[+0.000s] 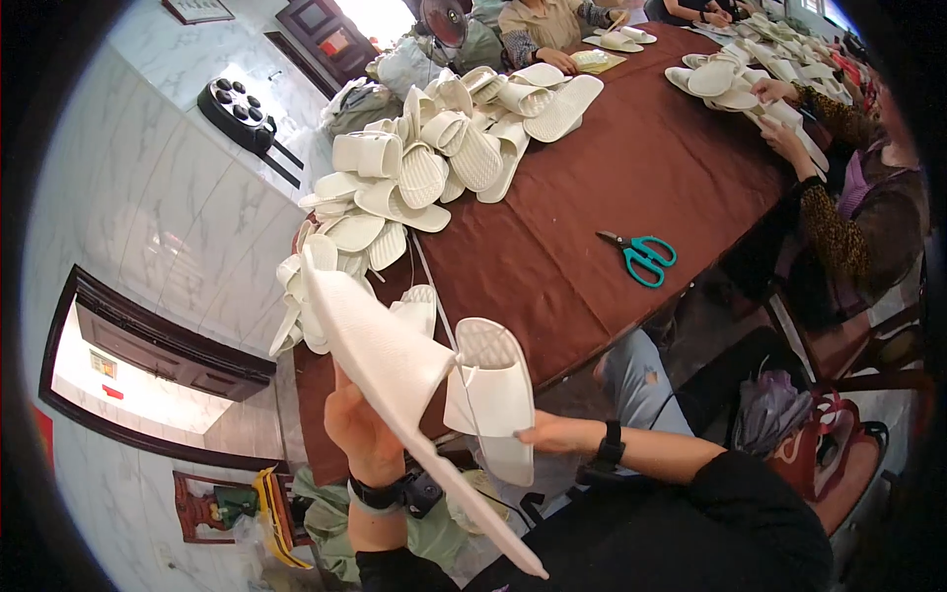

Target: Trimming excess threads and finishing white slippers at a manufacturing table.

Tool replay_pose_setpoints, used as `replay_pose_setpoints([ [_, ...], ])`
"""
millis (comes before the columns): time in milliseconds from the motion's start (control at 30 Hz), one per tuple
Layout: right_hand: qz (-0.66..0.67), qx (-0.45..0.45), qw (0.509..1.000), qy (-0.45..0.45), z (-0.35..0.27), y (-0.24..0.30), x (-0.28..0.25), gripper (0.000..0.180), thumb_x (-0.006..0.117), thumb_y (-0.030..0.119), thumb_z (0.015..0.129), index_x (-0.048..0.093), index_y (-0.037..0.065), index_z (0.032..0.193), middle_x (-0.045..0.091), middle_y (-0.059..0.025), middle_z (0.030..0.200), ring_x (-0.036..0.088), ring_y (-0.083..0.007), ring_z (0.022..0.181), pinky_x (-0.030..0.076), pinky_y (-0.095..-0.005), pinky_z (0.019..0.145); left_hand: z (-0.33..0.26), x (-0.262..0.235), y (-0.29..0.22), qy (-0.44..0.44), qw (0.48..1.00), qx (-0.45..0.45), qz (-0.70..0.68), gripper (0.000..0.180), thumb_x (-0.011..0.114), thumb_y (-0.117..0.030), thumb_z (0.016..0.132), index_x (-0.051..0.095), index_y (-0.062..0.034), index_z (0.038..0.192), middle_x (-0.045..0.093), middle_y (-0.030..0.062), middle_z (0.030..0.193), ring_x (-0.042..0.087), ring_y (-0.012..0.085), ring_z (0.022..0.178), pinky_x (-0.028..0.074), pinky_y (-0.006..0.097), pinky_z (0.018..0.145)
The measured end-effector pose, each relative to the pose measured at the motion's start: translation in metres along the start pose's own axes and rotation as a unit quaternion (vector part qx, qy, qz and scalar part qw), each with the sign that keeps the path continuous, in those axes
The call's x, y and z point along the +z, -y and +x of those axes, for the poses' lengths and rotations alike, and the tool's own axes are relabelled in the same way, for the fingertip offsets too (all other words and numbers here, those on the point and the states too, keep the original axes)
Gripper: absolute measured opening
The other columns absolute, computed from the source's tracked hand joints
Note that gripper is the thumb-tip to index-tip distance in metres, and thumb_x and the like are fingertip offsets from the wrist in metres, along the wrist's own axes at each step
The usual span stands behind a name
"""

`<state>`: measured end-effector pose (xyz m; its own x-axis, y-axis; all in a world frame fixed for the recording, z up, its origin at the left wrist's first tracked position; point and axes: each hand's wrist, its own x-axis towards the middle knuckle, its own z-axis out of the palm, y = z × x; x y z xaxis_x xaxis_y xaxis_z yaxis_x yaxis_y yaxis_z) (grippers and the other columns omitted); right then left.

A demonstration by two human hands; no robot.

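My left hand (361,430) is closed round a white slide slipper (380,340), which is tilted up on its edge close to me. Most of those fingers are behind the slipper. In my right hand (550,432) is a second white slipper (490,397), pinched at its side, with the patterned footbed and broad strap showing. The two slippers nearly meet near the first one's strap. A thin pale cord (472,403) hangs across the second slipper; where its ends are fixed I cannot tell.
A large heap of white slippers (424,168) covers the table's left side. Teal-handled scissors (641,259) lie on the brown tablecloth (562,257). At the right, a co-worker's hands (779,128) handle slippers; another person (547,35) works at the far end. A chair (838,454) holds bags.
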<state>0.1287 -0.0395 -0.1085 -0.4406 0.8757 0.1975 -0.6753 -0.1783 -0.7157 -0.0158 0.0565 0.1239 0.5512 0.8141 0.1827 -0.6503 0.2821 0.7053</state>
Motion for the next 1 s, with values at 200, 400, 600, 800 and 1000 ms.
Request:
replay_pose_setpoints([
  [200,0.284,0.012,0.959,-0.002,0.002,0.039,0.012,0.071,0.04,0.057,0.093,0.036,0.005,0.141,0.048,-0.0191,0.134,0.049,-0.0333,0.121,0.037,-0.0502,0.103,-0.006,-0.006,-0.024,0.036,0.992,0.093,0.075,0.071,0.054,-0.006,0.074,0.03,-0.0031,0.141,0.045,0.0204,0.133,0.048,0.0337,0.121,0.041,0.048,0.104],
  [400,0.387,0.011,0.916,-0.101,-0.011,0.075,0.016,0.065,0.042,0.062,0.09,0.044,0.016,0.136,0.055,-0.0174,0.119,0.055,-0.035,0.108,0.043,-0.0609,0.093,-0.027,-0.018,-0.004,-0.005,0.837,0.329,0.438,0.079,0.072,-0.005,0.07,0.032,-0.001,0.138,0.046,0.0177,0.131,0.048,0.0315,0.121,0.042,0.045,0.1],
  [600,0.298,-0.066,0.936,-0.176,-0.017,0.084,0.026,0.071,0.039,0.063,0.091,0.04,0.009,0.136,0.054,-0.0156,0.123,0.055,-0.0312,0.111,0.044,-0.0544,0.095,-0.049,-0.015,0.02,0.167,0.747,0.386,0.514,0.064,0.08,-0.021,0.073,0.045,-0.0033,0.124,0.052,0.014,0.117,0.055,0.0298,0.11,0.047,0.045,0.095],
  [800,-0.012,-0.218,0.963,-0.161,-0.02,0.098,0.0,0.088,0.051,0.068,0.081,0.035,0.002,0.138,0.049,-0.0159,0.13,0.053,-0.0269,0.118,0.044,-0.0414,0.099,-0.089,-0.049,0.054,-0.117,0.9,0.271,0.32,0.068,0.06,-0.004,0.08,0.031,-0.0051,0.141,0.042,0.0164,0.138,0.042,0.0332,0.127,0.039,0.051,0.104],
  [1000,-0.114,-0.28,0.941,-0.152,-0.018,0.139,0.011,0.104,0.058,0.073,0.074,0.025,0.003,0.143,0.038,-0.0162,0.14,0.043,-0.027,0.128,0.037,-0.042,0.106,-0.1,-0.062,0.091,-0.255,0.962,0.097,-0.022,0.051,0.051,-0.012,0.093,0.032,-0.0041,0.14,0.043,0.0137,0.139,0.043,0.0314,0.127,0.037,0.05,0.106],
])
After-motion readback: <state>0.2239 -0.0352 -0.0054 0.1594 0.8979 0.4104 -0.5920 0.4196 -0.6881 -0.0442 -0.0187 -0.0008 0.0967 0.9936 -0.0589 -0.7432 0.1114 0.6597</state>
